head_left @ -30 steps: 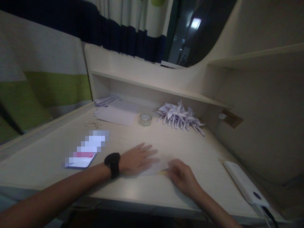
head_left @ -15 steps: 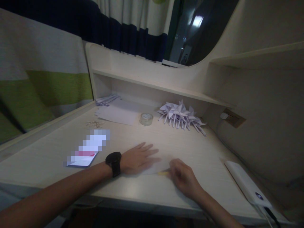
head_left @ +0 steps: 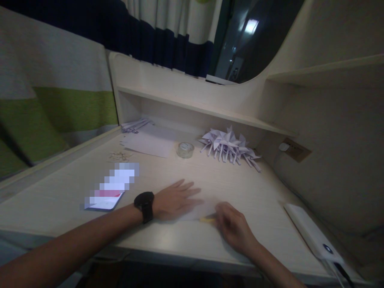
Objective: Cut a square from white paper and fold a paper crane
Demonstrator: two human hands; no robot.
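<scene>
On the desk [head_left: 258, 200] before you, your left hand [head_left: 175, 198] lies flat on a sheet of paper [head_left: 199, 210]; your right hand [head_left: 232, 226] sits just right of it, at the sheet's right edge. A phone [head_left: 105, 200] lies to the left of your left wrist. Farther back, under the shelf [head_left: 198, 108], a roll of tape [head_left: 185, 149] stands between a stack of paper sheets [head_left: 150, 144] on its left and a pile of paper pinwheels [head_left: 229, 146] on its right. A power bank [head_left: 312, 232] lies at the desk's right edge.
</scene>
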